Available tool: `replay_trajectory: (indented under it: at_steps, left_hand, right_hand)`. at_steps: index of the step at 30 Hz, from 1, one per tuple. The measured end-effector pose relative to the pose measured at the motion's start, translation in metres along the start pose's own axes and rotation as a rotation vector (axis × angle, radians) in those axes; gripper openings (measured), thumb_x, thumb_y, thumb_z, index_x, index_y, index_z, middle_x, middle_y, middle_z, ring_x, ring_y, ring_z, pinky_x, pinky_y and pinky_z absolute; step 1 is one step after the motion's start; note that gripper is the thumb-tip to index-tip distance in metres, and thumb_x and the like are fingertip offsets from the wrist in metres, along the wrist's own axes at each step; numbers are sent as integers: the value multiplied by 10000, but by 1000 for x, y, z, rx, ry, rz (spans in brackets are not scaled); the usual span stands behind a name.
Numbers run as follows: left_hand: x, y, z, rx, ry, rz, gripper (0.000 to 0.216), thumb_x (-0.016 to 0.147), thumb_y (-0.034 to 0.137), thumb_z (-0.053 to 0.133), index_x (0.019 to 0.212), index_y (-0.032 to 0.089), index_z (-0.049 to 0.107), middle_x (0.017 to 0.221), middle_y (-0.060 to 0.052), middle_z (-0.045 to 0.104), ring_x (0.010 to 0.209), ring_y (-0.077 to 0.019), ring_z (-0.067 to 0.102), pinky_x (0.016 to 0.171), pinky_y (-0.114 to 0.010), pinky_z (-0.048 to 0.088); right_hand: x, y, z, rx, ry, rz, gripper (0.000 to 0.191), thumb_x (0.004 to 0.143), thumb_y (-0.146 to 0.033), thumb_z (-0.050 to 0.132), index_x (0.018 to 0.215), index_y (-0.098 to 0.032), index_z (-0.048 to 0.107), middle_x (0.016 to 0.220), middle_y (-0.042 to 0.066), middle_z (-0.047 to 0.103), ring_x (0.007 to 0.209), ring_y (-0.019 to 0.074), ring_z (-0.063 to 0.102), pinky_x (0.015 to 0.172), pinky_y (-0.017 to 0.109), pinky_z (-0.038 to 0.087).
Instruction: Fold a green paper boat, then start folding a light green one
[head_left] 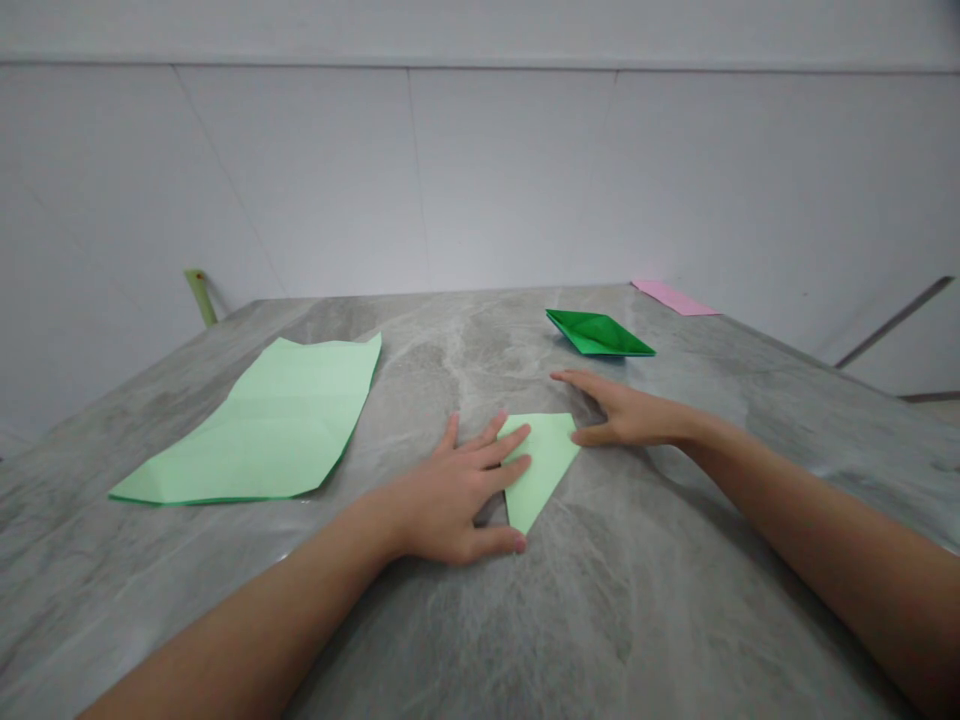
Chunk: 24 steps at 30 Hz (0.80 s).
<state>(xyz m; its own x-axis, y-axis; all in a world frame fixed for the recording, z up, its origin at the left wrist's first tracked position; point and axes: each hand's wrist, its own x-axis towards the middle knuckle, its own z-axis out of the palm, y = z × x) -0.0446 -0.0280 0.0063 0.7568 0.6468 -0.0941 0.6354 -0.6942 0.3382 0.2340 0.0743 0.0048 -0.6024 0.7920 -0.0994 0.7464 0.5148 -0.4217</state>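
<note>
A small folded piece of pale green paper lies flat on the table, wide at the far side and narrowing to a point towards me. My left hand rests with its fingers spread, the fingertips on the paper's left part and the thumb by its near point. On the other side, my right hand has its thumb at the paper's right corner, while the fingers stretch out beyond the far edge. The right hand is open and grips nothing.
To the left lies a larger creased sheet of light green paper. A dark green folded paper shape sits beyond my right hand. Pink paper lies at the far right edge of the grey marbled table, which meets a white wall.
</note>
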Motion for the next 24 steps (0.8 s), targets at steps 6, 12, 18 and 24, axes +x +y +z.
replay_trajectory:
  at_steps: [6, 12, 18, 24]
  left_hand:
    - [0, 2, 1, -43, -31, 117, 572, 981, 456, 433, 1513, 295, 296, 1610, -66, 183, 1480, -349, 153, 1079, -759, 12]
    - [0, 5, 0, -16, -38, 93, 546, 979, 447, 430, 1502, 349, 309, 1614, -42, 181, 1480, -357, 144, 1067, -772, 25]
    - [0, 7, -1, -31, -42, 69, 562, 960, 433, 456, 1499, 384, 304, 1615, -25, 181, 1480, -360, 140, 1074, -762, 15]
    - [1, 8, 1, -55, -35, 30, 733, 900, 462, 545, 1537, 307, 216, 1616, -45, 149, 1480, -359, 137, 1092, -740, -31]
  right_hand:
    - [-1, 3, -3, 6, -79, 5, 1060, 698, -525, 699, 1546, -117, 211, 1621, 147, 164, 1488, 352, 106, 1204, 514, 120]
    - [0, 2, 0, -19, -108, 26, 1127, 683, -568, 698, 1562, -146, 134, 1628, 173, 84, 1489, 365, 49, 1188, 550, 72]
    - [2, -8, 3, -63, -141, 96, 1212, 658, -602, 701, 1558, -86, 75, 1619, 215, 21, 1488, 347, -41, 1181, 556, 9]
    - [1, -18, 5, -105, -159, 125, 1278, 630, -629, 721, 1557, -71, 40, 1611, 242, -5, 1479, 360, -69, 1172, 575, -3]
